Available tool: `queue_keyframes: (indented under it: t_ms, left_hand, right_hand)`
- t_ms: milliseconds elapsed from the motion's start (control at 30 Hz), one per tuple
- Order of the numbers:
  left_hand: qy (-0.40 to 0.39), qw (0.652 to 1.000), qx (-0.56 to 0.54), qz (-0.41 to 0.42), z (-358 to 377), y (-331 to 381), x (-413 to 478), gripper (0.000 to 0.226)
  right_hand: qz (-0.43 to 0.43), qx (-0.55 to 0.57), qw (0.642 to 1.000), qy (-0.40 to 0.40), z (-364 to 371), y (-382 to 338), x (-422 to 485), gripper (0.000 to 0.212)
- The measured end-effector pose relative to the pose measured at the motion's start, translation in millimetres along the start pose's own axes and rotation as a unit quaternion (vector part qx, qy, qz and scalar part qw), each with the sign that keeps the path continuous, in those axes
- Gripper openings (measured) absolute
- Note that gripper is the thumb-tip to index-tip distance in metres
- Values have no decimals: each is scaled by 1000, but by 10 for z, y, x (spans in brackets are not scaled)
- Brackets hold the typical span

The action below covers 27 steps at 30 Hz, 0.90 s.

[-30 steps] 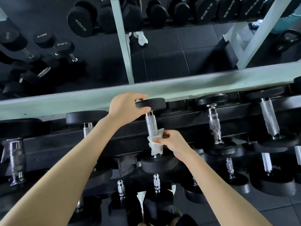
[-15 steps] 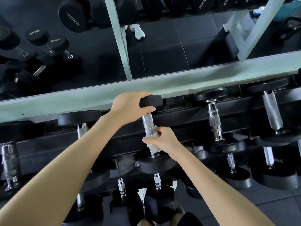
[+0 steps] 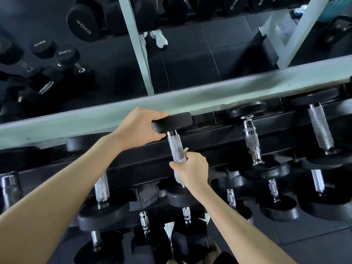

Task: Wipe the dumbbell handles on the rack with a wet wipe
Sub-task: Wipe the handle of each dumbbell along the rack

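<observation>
Knurled steel handle (image 3: pixel 174 144) on the rack (image 3: pixel 213 145): heavy, stiff, grippy. Your right hand (image 3: pixel 192 169) fingers wrap the limp wet wipe (image 3: pixel 178 177) round its lower end; left hand (image 3: pixel 139 126) fingers clamp the rubber head (image 3: pixel 175 121).

Dumbbell (image 3: pixel 174 147): knurled chrome handle, black round heads, lying front-to-back on top tier of black rack (image 3: pixel 209 145). Far head gripped by left hand (image 3: pixel 139 126). Wet wipe (image 3: pixel 182 158): white, crumpled, wrapped round handle's near end, held by right hand (image 3: pixel 192 168). Neighbouring dumbbells in row either side.
</observation>
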<state>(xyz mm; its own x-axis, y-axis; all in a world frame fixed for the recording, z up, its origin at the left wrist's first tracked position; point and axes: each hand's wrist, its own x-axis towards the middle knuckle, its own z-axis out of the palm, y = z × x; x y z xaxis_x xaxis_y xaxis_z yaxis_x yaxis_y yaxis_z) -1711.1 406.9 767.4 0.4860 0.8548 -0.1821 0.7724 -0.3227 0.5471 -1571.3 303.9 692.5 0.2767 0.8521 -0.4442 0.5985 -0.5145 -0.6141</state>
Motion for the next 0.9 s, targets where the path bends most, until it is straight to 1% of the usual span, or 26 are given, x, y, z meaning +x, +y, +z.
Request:
queue_keyframes:
  t_ms: [100, 167, 267, 333, 400, 433, 500, 567, 600, 667, 700, 733, 767, 800, 900]
  left_hand:
    - [31, 998, -54, -30, 33, -31, -37, 38]
    - [37, 994, -88, -57, 79, -75, -50, 47]
    - [40, 991, -98, -84, 113, -155, -64, 55]
    - [33, 993, -71, -91, 114, -193, -116, 56]
    - [34, 994, -43, -99, 105, -214, -181, 54]
    - [39, 993, -41, -101, 108, -220, -210, 49]
    - [46, 990, -74, -113, 127, -190, -255, 41]
    - [57, 983, -108, -134, 165, -130, -250, 39]
    - [61, 983, -106, -138, 187, -97, -236, 38]
    - [69, 984, -95, -134, 216, -45, -203, 36]
    - [73, 984, -92, -133, 219, -23, -187, 36]
    - [75, 984, -93, -135, 232, -25, -176, 36]
    - [77, 983, -93, -136, 240, -33, -175, 35]
    - [80, 983, -93, -139, 249, -45, -180, 35]
    - [89, 980, -100, -149, 253, -78, -200, 33]
  right_hand:
    - [0, -34, 999, 17, -19, -20, 6, 40]
    - [-4, -55, 998, 28, -7, -58, -3, 42]
    - [-4, -50, 998, 37, 41, -114, -31, 41]
    - [3, 8, 999, 32, 56, -114, -83, 40]
    - [8, 128, 991, 36, 8, -141, -98, 40]
    - [8, 180, 982, 55, -27, -174, -66, 39]
    - [9, 228, 970, 84, -63, -292, 70, 36]
    - [16, 240, 969, 56, -25, -413, 178, 26]
    - [16, 232, 972, 31, 9, -434, 187, 25]
    - [-4, 215, 976, -38, 18, -402, 115, 38]
    - [-19, 222, 972, -76, -11, -350, 58, 47]
    - [-29, 240, 964, -108, -34, -284, 15, 52]
    - [-38, 255, 958, -128, -51, -220, -17, 52]
    - [-45, 260, 956, -128, -51, -168, -38, 51]
    - [-58, 221, 972, -49, 40, -117, -79, 49]
